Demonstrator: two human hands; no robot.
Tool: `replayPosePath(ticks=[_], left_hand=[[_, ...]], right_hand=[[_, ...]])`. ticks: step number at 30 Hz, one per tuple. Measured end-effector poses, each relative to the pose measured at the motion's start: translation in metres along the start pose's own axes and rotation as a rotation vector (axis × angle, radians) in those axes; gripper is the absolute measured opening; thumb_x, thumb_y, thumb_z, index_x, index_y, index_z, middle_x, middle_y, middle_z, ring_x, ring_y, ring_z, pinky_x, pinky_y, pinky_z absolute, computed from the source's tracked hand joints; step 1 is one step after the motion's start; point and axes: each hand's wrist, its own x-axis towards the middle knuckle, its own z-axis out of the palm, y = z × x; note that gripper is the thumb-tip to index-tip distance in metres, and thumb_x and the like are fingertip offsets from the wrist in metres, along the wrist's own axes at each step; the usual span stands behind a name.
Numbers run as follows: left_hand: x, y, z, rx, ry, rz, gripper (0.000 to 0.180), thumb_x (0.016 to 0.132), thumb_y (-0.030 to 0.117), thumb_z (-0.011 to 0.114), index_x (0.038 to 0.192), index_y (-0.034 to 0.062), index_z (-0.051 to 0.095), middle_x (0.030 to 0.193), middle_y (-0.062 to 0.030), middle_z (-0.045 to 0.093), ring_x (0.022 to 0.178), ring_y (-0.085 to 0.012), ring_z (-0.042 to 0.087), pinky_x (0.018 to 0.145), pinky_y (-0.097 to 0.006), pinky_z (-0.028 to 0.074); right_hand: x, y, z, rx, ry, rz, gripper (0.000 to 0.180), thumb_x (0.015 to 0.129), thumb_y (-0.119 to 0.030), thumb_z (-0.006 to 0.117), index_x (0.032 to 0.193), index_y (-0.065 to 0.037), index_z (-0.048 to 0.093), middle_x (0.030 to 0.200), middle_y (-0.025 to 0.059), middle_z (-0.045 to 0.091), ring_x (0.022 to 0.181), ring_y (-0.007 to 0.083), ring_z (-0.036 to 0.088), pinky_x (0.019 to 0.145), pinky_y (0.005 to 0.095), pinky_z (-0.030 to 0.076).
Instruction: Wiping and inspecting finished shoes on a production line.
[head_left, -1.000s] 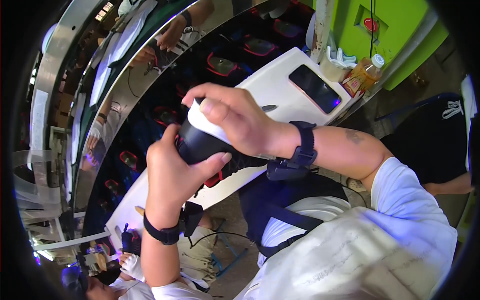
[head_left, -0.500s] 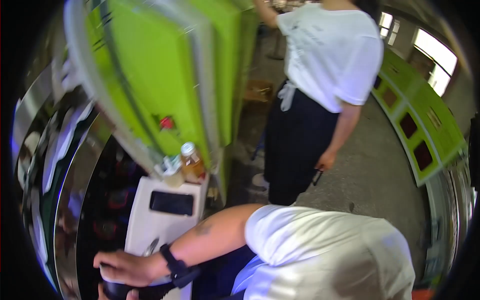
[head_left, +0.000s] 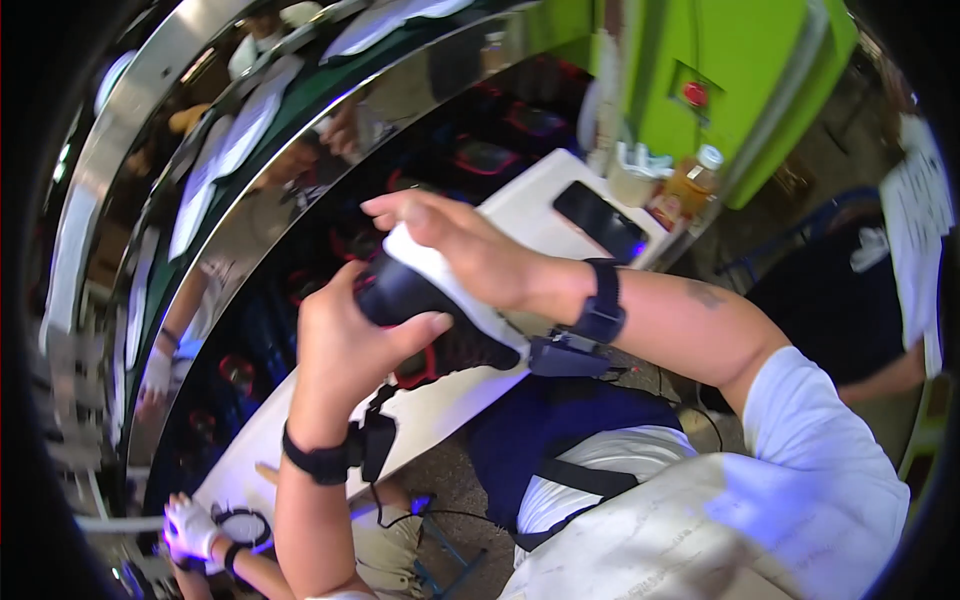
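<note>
A black shoe (head_left: 425,300) with red trim was held aloft over a white bench (head_left: 418,412), its pale sole (head_left: 428,265) turned toward the far right. The worker's left hand (head_left: 345,335) was clamped on the dark upper, thumb on the near side; the right hand (head_left: 455,245) lay along the sole, though whether its fingers were closed on it could not be told. Black straps circled both wrists.

Toward the bench's far right end lay a dark phone (head_left: 600,220), with a pale cup (head_left: 632,182) and a bottle (head_left: 688,187) of amber liquid just beyond it. A green cabinet (head_left: 755,60) with a red button (head_left: 694,94) rose behind them. On the far left, red-edged items (head_left: 482,155) sat in a dark recess. A co-worker's gloved hand (head_left: 190,530) showed at near left, and another person in dark clothing (head_left: 815,310) was at right.
</note>
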Motion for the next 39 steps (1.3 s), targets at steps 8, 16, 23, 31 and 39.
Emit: replayPosePath(ticks=[8, 16, 23, 31, 39], left_hand=[[-0.028, -0.025, -0.004, -0.036, 0.064, -0.060, 0.066, 0.058, 0.036, 0.095, 0.099, -0.0072, 0.065, 0.078, -0.0161, 0.070, 0.070, -0.0249, 0.072, 0.069, -0.034, 0.057], [-0.036, -0.022, 0.005, -0.064, 0.144, -0.116, 0.053, 0.066, 0.032, 0.089, 0.097, -0.0037, 0.065, 0.079, -0.0061, 0.067, 0.073, -0.0134, 0.064, 0.070, -0.028, 0.053], [-0.051, -0.029, 0.012, -0.109, 0.222, -0.152, 0.053, 0.066, 0.030, 0.091, 0.095, -0.0046, 0.065, 0.079, -0.0119, 0.072, 0.072, -0.0170, 0.070, 0.070, -0.030, 0.055], [-0.038, -0.013, 0.014, -0.009, 0.159, -0.101, 0.060, 0.063, 0.035, 0.091, 0.096, -0.0069, 0.064, 0.077, -0.0160, 0.071, 0.068, -0.0233, 0.071, 0.065, -0.034, 0.056], [-0.021, 0.032, 0.024, 0.232, 0.101, 0.021, 0.060, 0.060, 0.033, 0.092, 0.094, -0.0079, 0.064, 0.072, -0.0208, 0.068, 0.065, -0.0326, 0.071, 0.063, -0.037, 0.056]], right_hand=[[0.008, 0.005, 0.031, -0.193, 0.029, 0.045, 0.034, 0.093, -0.031, 0.066, 0.107, -0.001, 0.068, 0.094, 0.0051, 0.067, 0.089, 0.0108, 0.061, 0.080, 0.0284, 0.049], [0.006, 0.028, 0.028, 0.202, 0.375, 0.037, 0.022, 0.091, -0.017, 0.058, 0.102, 0.001, 0.065, 0.091, 0.0075, 0.066, 0.085, 0.0147, 0.064, 0.077, 0.0293, 0.052], [-0.003, 0.030, 0.035, 0.732, 0.554, 0.074, 0.021, 0.090, -0.015, 0.052, 0.102, -0.002, 0.064, 0.098, 0.0118, 0.064, 0.086, 0.0240, 0.066, 0.079, 0.0349, 0.054], [-0.008, 0.026, 0.017, 0.410, 0.285, 0.039, 0.036, 0.095, -0.024, 0.044, 0.115, -0.002, 0.064, 0.108, 0.0129, 0.067, 0.100, 0.0250, 0.066, 0.090, 0.0373, 0.052], [-0.021, -0.001, -0.014, -0.325, 0.038, -0.140, 0.049, 0.103, -0.035, 0.038, 0.118, 0.004, 0.065, 0.102, 0.0101, 0.069, 0.097, 0.0164, 0.062, 0.088, 0.0315, 0.049]])
